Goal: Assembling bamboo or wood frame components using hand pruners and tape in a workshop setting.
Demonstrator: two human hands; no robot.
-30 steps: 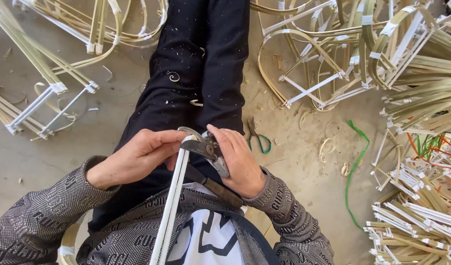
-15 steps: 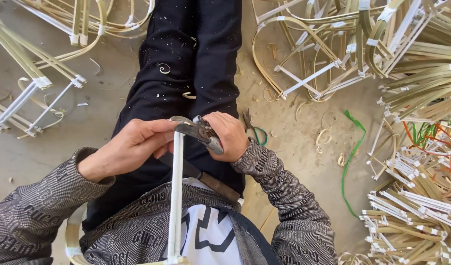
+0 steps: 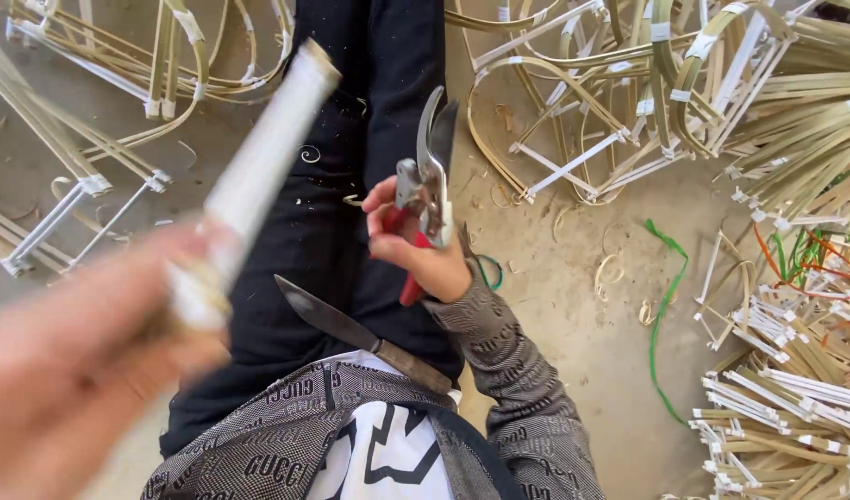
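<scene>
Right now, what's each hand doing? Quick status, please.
Left hand grips a pale stick, blurred. Right hand holds red-handled shears, blades up, apart from the stick. Knife rests on the lap between them.

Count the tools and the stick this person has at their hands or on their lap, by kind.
Pruning shears, red-handled, in the right hand: 1
Knife lying on the lap: 1
Pale stick, blurred, in the left hand: 1
Total: 3
</scene>
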